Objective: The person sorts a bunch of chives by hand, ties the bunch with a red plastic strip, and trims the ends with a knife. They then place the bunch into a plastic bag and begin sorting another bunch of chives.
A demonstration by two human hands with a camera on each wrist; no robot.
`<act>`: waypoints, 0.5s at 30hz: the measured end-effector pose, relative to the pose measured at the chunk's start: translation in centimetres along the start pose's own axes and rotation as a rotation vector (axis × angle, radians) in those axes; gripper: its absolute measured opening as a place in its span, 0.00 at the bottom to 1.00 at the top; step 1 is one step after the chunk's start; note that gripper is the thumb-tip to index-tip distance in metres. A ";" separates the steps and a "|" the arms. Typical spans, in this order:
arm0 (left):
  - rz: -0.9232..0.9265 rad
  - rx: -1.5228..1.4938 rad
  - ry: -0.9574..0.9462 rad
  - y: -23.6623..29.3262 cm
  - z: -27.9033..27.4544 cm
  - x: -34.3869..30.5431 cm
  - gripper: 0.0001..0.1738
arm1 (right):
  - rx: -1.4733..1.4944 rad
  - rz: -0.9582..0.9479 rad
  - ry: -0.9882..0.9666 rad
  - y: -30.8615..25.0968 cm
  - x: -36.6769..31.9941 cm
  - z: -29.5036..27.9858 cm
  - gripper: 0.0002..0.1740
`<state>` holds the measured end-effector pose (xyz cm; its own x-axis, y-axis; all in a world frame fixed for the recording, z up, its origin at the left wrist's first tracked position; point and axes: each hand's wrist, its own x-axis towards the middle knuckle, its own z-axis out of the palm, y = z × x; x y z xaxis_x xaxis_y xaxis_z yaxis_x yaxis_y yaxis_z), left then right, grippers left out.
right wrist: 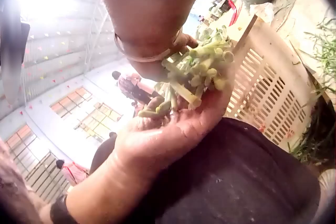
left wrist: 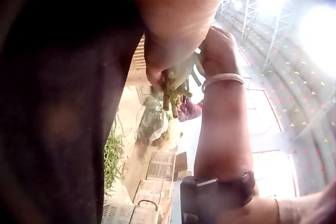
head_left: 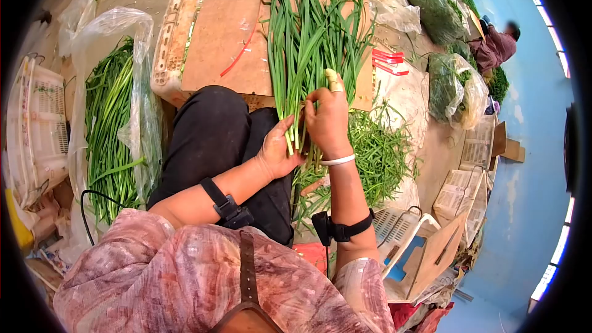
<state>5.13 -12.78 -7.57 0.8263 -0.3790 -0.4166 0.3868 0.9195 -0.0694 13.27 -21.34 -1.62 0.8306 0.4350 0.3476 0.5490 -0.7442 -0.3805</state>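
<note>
A bunch of long green stalks [head_left: 308,43] lies over a brown board, its cut ends toward the body. The left hand [head_left: 279,151] cups the stalk ends from below, fingers curled round them; in the right wrist view the pale ends [right wrist: 194,77] rest in the left palm [right wrist: 168,140]. The right hand [head_left: 328,120] is at the right side of the bunch with bent fingers against the stalks, and a yellowish cover [head_left: 333,80] sits on one finger. In the left wrist view, the right hand [left wrist: 219,50] is beside the stalk ends [left wrist: 176,90].
The board [head_left: 228,24] rests on a crate [head_left: 169,37]; red strips [head_left: 388,61] lie to its right. Loose leaves [head_left: 379,160] are heaped right of the knees. More stalks [head_left: 114,129] fill a plastic bag at left. Crates [head_left: 456,191] and another person [head_left: 495,46] are farther right.
</note>
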 end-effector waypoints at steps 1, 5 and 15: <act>-0.014 0.008 -0.065 0.3 0.1 -0.4 0.19 | 0.238 0.057 0.016 0.4 0.3 -0.2 0.04; -0.002 0.079 -0.067 0.1 1.6 -0.9 0.11 | 0.694 0.544 -0.133 2.6 1.6 -1.7 0.07; 0.046 0.214 -0.011 -0.1 -0.5 -0.3 0.05 | -0.167 -0.090 -0.274 -0.1 0.9 -1.4 0.16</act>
<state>4.68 -12.71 -7.92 0.8491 -0.3389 -0.4052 0.4256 0.8933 0.1445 13.87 -21.61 -0.10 0.7859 0.6063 0.1217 0.6175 -0.7593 -0.2053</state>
